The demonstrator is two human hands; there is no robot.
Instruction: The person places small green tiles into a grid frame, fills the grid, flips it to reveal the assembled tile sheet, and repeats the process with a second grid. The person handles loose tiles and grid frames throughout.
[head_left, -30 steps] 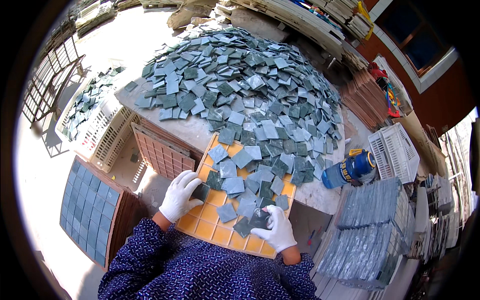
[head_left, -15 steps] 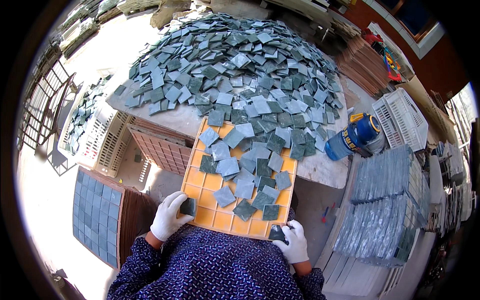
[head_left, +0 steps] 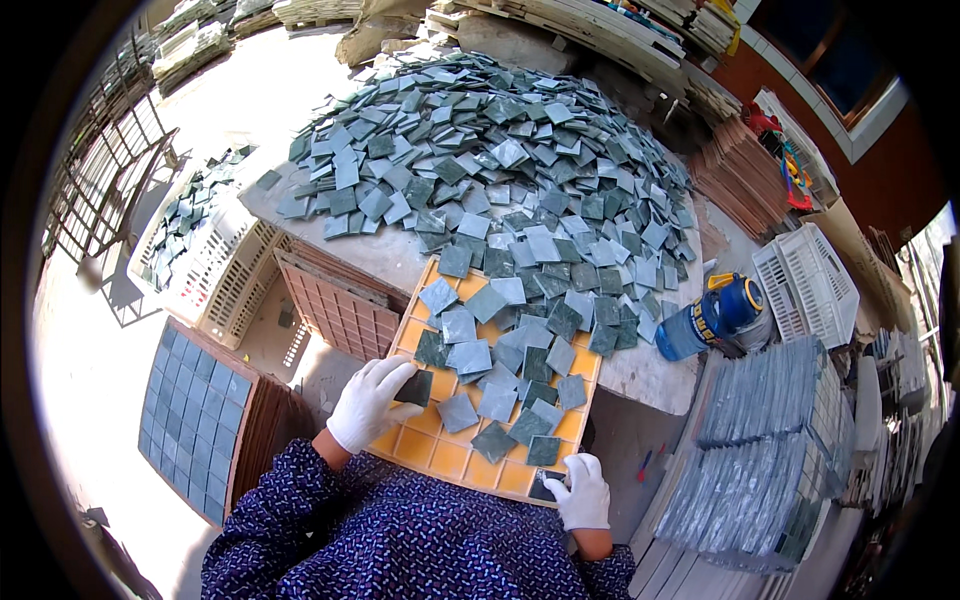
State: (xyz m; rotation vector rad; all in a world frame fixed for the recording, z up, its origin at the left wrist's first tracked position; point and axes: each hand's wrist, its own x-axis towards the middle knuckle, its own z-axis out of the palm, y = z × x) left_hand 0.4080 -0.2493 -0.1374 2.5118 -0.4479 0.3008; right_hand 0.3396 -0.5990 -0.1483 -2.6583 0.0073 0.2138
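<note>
A yellow gridded tray [head_left: 447, 458] lies in front of me, its far end against the stone table. Loose grey-green square stone tiles [head_left: 497, 403] are scattered over its far and middle cells. My left hand [head_left: 369, 408], in a white glove, pinches a dark square tile [head_left: 414, 388] above the tray's left edge. At the near right corner, my gloved right hand [head_left: 583, 493] has thumb and fingers closed on another dark tile [head_left: 543, 486], which is partly hidden by the fingers.
A large heap of tiles [head_left: 480, 130] covers the stone table [head_left: 640, 378]. A blue water bottle [head_left: 708, 318] stands at its right edge. Stacked tile sheets [head_left: 755, 450] and a white crate [head_left: 806, 280] are on the right. Left are a tile-filled board stack [head_left: 195, 420] and a plastic crate [head_left: 235, 280].
My left hand has moved right and slightly up, bringing its tile over the tray's left cells. The right hand stays at the near right corner. The whole view has shifted a little.
</note>
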